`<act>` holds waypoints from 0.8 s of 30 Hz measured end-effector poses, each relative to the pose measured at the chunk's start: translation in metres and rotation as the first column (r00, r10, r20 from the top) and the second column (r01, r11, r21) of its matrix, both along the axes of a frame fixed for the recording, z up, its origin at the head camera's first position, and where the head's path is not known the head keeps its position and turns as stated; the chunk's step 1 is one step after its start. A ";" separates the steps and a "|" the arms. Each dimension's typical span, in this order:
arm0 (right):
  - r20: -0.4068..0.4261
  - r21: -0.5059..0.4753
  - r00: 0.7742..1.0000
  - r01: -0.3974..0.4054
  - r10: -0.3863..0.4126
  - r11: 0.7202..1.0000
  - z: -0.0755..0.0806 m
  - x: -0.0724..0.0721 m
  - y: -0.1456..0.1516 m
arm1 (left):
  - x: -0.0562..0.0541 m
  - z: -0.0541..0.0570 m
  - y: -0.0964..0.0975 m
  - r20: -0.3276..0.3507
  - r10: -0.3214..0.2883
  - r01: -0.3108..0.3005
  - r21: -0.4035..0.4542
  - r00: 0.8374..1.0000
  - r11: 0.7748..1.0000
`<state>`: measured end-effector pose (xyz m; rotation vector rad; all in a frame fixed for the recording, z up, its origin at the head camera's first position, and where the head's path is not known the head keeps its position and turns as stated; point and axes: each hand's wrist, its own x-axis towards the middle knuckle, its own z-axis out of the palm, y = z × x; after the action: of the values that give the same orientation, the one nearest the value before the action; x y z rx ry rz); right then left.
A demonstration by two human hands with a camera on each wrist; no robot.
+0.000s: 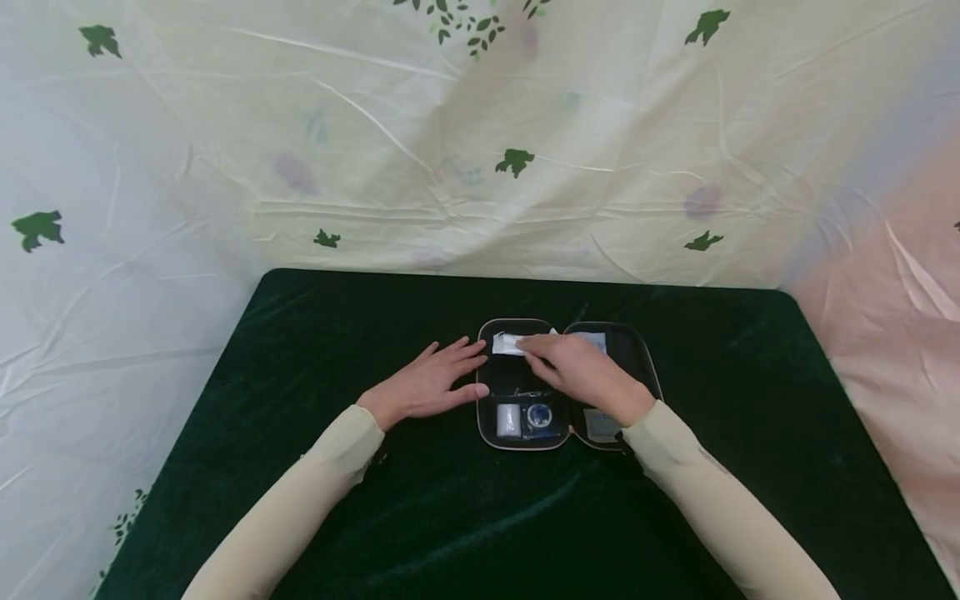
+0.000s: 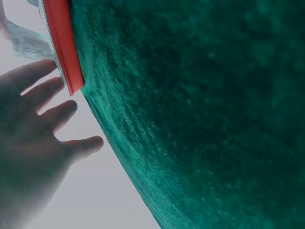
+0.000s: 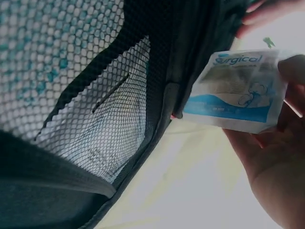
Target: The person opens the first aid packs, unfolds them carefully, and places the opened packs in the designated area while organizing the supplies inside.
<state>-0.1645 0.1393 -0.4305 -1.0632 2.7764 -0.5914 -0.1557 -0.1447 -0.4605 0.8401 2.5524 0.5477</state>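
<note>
An unfolded zip case (image 1: 517, 375) lies on the table, black inside, with a red outer wall (image 2: 64, 43) and zipper edge in the left wrist view. My right hand (image 1: 581, 371) reaches over its middle and pinches a flat white and blue packet (image 3: 233, 90) printed "Surgical". In the head view, a white packet (image 1: 507, 344) shows at those fingertips, over the case's left half. My left hand (image 1: 431, 383) has its fingers spread, the tips at the case's left rim. A white roll (image 1: 508, 421) and a round blue-and-white item (image 1: 538, 417) sit in the near left part.
Mesh pocket netting (image 3: 114, 114) covers pale contents in the case's right half. Another pale blue packet (image 1: 596, 340) lies at the far side of that half. Dark green velvet cloth (image 1: 465, 517) covers the table, and a pale leaf-print curtain (image 1: 420, 125) hangs behind.
</note>
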 end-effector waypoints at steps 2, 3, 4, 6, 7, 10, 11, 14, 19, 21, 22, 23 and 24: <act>0.010 -0.049 0.999 0.032 -0.032 0.998 0.003 0.001 0.004 | -0.001 0.001 0.002 -0.042 -0.012 0.013 0.005 0.999 1.000; 0.010 -0.070 0.999 0.045 -0.044 0.997 0.004 0.002 0.006 | -0.002 0.001 0.003 -0.070 -0.018 0.019 0.003 0.997 1.000; 0.008 -0.089 0.998 0.056 -0.055 0.994 0.005 0.003 0.009 | -0.003 0.001 0.005 -0.099 -0.025 0.025 0.001 0.995 1.000; -0.003 -0.122 0.998 0.062 -0.063 0.991 0.007 0.005 0.012 | -0.005 0.001 0.009 -0.161 -0.039 0.039 -0.007 0.986 0.999; -0.009 -0.135 0.998 0.064 -0.066 0.989 0.008 0.005 0.014 | -0.006 0.001 0.011 -0.189 -0.046 0.044 -0.010 0.981 0.999; -0.039 -0.162 0.997 0.062 -0.070 0.985 0.007 0.008 0.018 | -0.010 0.001 0.017 -0.256 -0.054 0.055 -0.004 0.965 0.998; -0.046 -0.167 0.997 0.061 -0.070 0.984 0.007 0.009 0.019 | -0.012 0.001 0.020 -0.271 -0.054 0.056 -0.001 0.961 0.998; -0.066 -0.170 0.995 0.057 -0.070 0.984 0.005 0.012 0.021 | -0.019 0.001 0.025 -0.299 -0.049 0.055 0.011 0.953 0.998; -0.074 -0.182 0.995 0.056 -0.071 0.982 0.001 0.018 0.025 | -0.028 0.001 0.032 -0.312 -0.041 0.048 0.017 0.949 0.999; -0.070 -0.186 0.995 0.052 -0.066 0.981 -0.001 0.020 0.027 | -0.031 -0.001 0.034 -0.315 -0.036 0.041 0.010 0.948 0.999; -0.070 -0.184 0.996 0.049 -0.063 0.982 -0.002 0.022 0.028 | -0.032 -0.002 0.036 -0.318 -0.034 0.038 0.007 0.948 0.999; -0.064 -0.182 0.996 0.045 -0.058 0.982 -0.002 0.023 0.028 | -0.033 -0.003 0.037 -0.320 -0.032 0.035 0.003 0.947 0.999; -0.060 -0.181 0.997 0.040 -0.052 0.983 -0.003 0.024 0.029 | -0.033 -0.005 0.038 -0.324 -0.029 0.031 -0.002 0.946 1.000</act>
<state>-0.1401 0.1686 -0.4338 -1.0708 2.8546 -0.8423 -0.1890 -0.1065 -0.4651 1.0441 2.8271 0.4341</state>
